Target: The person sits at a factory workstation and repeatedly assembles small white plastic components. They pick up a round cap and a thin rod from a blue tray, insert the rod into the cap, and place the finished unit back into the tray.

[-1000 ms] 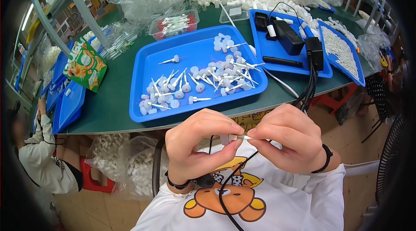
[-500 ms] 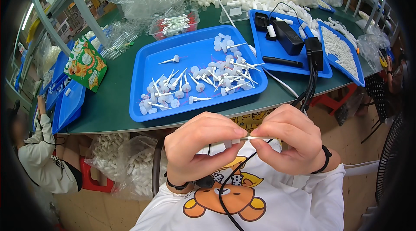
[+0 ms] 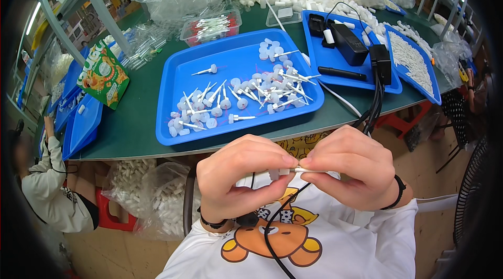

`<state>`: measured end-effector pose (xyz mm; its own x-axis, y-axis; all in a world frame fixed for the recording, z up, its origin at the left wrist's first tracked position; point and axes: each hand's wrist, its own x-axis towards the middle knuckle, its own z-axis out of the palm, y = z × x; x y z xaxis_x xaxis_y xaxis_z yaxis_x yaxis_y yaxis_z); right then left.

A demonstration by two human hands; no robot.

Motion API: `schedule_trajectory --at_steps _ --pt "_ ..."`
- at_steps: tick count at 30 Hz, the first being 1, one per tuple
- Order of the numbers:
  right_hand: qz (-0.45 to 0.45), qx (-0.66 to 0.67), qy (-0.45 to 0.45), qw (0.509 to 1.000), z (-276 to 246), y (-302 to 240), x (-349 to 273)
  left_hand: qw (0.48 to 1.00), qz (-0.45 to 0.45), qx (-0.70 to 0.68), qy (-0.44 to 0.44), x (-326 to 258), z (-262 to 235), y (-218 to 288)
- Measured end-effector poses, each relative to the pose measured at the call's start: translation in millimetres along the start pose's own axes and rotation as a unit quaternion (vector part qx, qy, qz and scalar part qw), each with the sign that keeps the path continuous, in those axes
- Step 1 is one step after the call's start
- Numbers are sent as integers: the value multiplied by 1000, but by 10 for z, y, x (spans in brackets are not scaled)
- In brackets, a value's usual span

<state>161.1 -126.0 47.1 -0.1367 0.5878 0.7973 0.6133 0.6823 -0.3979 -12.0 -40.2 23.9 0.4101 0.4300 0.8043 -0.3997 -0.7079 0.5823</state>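
Plainly, in the head view, both hands worked close together, just in front of the near edge of the green counter (image 3: 137,127). The left grip (image 3: 243,166) pinched a pale, translucent cap (image 3: 274,174) between thumb and forefinger. The right grip (image 3: 348,166) was pressed thumb to forefinger around a thin white stick (image 3: 306,169). The two parts lay in one line between the fingertips, with a greyish bit showing at the gap; whether they were joined I could not tell. A dark band circled each wrist, and a black cable (image 3: 273,216) ran down the white shirt (image 3: 361,242).

Beyond the hands sat a large blue tray (image 3: 178,72), strewn with capped sticks (image 3: 241,104), most of them toward its near and right sides. Right of it, a second tray (image 3: 315,62) held black boxes (image 3: 350,48) and a black rod (image 3: 341,73). Farther right stood a heap of thin white rods (image 3: 411,59) in another blue tray. Behind the large tray was a clear tub (image 3: 234,31); to its left, a green bag (image 3: 111,85) leaned upright.
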Motion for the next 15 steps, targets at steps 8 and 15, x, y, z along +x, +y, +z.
schedule_trajectory --at_steps 8,15 --pt "-5 -32 -9 999 -76 -27 45 1000 -4 6 10 2 -28 9" --pt "-10 -29 -6 1000 -20 -29 29 1000 3 7 1 4 -21 -6"
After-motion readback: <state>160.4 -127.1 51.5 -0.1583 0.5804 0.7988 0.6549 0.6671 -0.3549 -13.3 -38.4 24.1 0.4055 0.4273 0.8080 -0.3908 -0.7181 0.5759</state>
